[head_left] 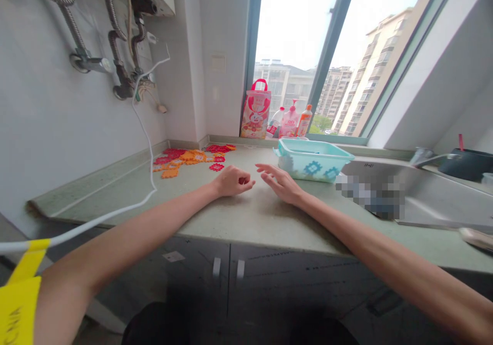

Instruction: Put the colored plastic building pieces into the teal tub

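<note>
My left hand (232, 181) rests on the grey-green countertop (246, 216) with its fingers curled around a small red piece that shows between them. My right hand (280, 181) hovers just to its right, fingers spread and empty. A heap of red and orange flat puzzle pieces (188, 157) lies farther back on the left. One red piece (216, 167) lies apart, just beyond my left hand. A light blue plastic basin (311, 158) stands right behind my right hand.
A steel sink (423, 196) with a tap (425, 156) lies to the right. A pink bag (256, 110) and several bottles (292, 121) stand on the windowsill. A white cable (146, 145) hangs across the counter's left part. Pipes run down the left wall.
</note>
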Available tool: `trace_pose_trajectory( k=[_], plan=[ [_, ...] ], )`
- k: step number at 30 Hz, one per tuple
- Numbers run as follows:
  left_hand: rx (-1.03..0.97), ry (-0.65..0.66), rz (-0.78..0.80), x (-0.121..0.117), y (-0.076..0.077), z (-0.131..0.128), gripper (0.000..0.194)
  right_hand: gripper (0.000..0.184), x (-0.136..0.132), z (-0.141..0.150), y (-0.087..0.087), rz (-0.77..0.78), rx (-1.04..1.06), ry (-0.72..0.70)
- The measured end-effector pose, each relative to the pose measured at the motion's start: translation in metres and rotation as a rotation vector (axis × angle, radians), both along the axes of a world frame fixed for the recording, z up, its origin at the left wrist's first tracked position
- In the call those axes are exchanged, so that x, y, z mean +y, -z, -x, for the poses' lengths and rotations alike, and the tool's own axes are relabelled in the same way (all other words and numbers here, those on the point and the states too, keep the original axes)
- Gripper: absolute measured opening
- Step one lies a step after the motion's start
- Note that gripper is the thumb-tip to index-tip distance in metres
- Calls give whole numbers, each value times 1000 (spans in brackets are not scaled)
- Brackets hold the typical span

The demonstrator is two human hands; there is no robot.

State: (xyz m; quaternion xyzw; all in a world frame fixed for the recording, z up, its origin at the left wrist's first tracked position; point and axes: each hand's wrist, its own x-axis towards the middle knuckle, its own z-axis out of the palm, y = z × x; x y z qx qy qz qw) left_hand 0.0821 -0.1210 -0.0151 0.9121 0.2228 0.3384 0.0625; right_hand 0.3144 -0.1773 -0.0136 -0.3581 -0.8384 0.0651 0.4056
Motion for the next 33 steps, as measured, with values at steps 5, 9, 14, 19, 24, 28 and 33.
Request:
trace_pose_trajectory(
  k=[5,9,14,19,24,28,33],
  plan=[
    [-3,280,27,-11,4,-9,26,61,-23,35,9,149,-90,-161],
    [-58,353,20,-20,4,-13,19,62,-35,42,1,115,-26,-185],
    [-54,443,53,-30,4,-15,17,67,-45,45,-2,87,7,-197],
    [-45,438,86,-30,6,-11,12,69,-49,48,-2,89,1,-196],
    [-32,439,66,-32,4,-11,14,66,-45,49,-1,82,4,-189],
    [25,346,44,-33,2,-17,14,61,-40,41,-8,-12,-105,-180],
    [99,229,-106,-24,-2,-15,29,44,-44,19,-52,-399,-261,-52]
  ],
)
